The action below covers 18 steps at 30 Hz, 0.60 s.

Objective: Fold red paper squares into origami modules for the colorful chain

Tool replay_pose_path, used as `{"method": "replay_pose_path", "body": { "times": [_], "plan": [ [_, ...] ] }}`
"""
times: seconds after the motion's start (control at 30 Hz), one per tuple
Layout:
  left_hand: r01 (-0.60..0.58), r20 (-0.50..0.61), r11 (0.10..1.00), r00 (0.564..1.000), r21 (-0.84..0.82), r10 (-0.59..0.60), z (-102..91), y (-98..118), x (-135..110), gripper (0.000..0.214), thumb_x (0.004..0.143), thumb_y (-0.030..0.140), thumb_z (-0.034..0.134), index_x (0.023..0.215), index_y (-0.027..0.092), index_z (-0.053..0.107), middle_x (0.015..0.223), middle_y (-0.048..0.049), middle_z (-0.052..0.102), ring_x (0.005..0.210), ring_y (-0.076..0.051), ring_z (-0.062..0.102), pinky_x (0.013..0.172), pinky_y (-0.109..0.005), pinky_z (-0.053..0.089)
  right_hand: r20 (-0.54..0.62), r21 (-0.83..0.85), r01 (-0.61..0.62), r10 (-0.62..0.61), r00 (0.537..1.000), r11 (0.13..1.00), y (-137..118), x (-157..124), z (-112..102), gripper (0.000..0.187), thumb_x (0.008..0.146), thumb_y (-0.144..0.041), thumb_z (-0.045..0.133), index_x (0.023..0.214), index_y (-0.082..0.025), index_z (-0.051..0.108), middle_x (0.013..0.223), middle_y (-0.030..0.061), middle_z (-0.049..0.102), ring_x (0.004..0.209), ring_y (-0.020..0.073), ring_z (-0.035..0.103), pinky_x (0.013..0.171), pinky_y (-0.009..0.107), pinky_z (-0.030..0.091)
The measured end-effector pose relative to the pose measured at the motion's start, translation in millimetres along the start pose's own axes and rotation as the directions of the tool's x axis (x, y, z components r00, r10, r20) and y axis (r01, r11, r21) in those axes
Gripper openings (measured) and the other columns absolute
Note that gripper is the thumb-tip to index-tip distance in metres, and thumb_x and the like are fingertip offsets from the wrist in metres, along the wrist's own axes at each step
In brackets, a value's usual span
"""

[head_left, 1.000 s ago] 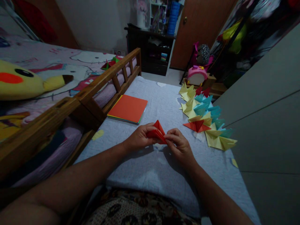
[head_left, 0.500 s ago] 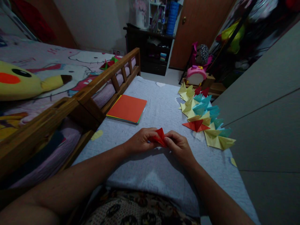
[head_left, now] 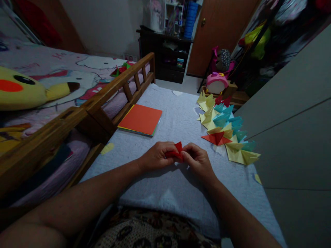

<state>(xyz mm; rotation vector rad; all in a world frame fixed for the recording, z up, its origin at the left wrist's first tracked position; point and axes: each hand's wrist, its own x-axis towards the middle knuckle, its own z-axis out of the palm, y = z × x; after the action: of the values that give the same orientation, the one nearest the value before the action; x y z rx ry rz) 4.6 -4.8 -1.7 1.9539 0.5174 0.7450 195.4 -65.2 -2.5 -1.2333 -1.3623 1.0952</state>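
Observation:
A small folded red origami piece [head_left: 179, 148] is held between my two hands, just above the pale bedsheet. My left hand [head_left: 160, 156] pinches its left side, with fingers curled over the paper. From the other side, my right hand [head_left: 198, 158] grips the right edge between thumb and forefinger. Fingers cover much of the paper, so its full shape is hidden. Right of my hands lies a folded red-orange origami piece [head_left: 217, 138], beside rows of yellow origami pieces [head_left: 241, 153] and blue origami pieces [head_left: 222, 119].
A stack of square coloured paper [head_left: 141, 119], orange on top, lies left of centre on the sheet [head_left: 178, 103]. A wooden bed rail [head_left: 103, 94] runs along the left, with a yellow plush toy [head_left: 23, 89] beyond it. A pale panel [head_left: 292, 137] borders the right.
The red origami piece has shifted slightly in my fingers, and my left fingers sit a little further over it. My right hand has barely moved.

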Motion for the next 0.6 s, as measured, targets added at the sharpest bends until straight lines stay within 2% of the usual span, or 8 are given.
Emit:
{"method": "replay_pose_path", "body": {
  "times": [0.13, 0.33, 0.43, 0.6],
  "plan": [
    [-0.003, 0.07, 0.999, 0.998, -0.046, 0.007, -0.3, -0.9, 0.0, 0.012, 0.082, 0.016, 0.063, 0.089, 0.016, 0.073, 0.085, -0.0044, 0.072, 0.079, -0.015, 0.065, 0.073, -0.027, 0.048, 0.01, -0.012, 0.073, -0.073, 0.997, 0.997, -4.2, 0.3, -1.7, 0.014, 0.088, -0.031, 0.064, 0.084, -0.021, 0.072, 0.075, 0.0006, 0.064, 0.069, 0.0142, 0.058, 0.063, 0.026, 0.045],
    [0.018, 0.072, 0.999, 0.997, -0.043, -0.015, 0.8, 0.7, 0.8, 0.011, 0.081, 0.016, 0.065, 0.088, 0.017, 0.073, 0.084, -0.0039, 0.072, 0.077, -0.014, 0.065, 0.072, -0.027, 0.048, -0.064, -0.068, 0.113, -0.118, 0.991, 0.991, -4.1, 1.8, 0.2, 0.012, 0.085, -0.026, 0.065, 0.076, -0.021, 0.07, 0.069, -0.0014, 0.06, 0.062, 0.0125, 0.054, 0.058, 0.026, 0.042],
    [0.029, 0.044, 0.999, 0.999, -0.03, -0.027, 2.6, 3.1, 1.0, 0.009, 0.083, 0.02, 0.068, 0.089, 0.017, 0.074, 0.084, -0.0038, 0.072, 0.077, -0.014, 0.065, 0.072, -0.027, 0.049, -0.106, -0.092, 0.136, -0.145, 0.984, 0.987, -5.0, 1.3, 1.3, 0.012, 0.084, -0.026, 0.065, 0.074, -0.021, 0.07, 0.068, -0.0013, 0.059, 0.062, 0.0126, 0.054, 0.058, 0.026, 0.042],
    [0.049, -0.046, 0.999, 0.998, -0.011, -0.05, 6.6, 3.3, 1.0, 0.01, 0.086, 0.027, 0.071, 0.086, 0.018, 0.074, 0.082, -0.004, 0.072, 0.075, -0.014, 0.065, 0.071, -0.028, 0.048, -0.088, -0.056, 0.107, -0.112, 0.99, 0.993, -6.8, -0.2, 1.9, 0.011, 0.085, -0.028, 0.067, 0.078, -0.021, 0.072, 0.069, -0.0008, 0.059, 0.06, 0.0125, 0.052, 0.056, 0.026, 0.042]
  ]
}}
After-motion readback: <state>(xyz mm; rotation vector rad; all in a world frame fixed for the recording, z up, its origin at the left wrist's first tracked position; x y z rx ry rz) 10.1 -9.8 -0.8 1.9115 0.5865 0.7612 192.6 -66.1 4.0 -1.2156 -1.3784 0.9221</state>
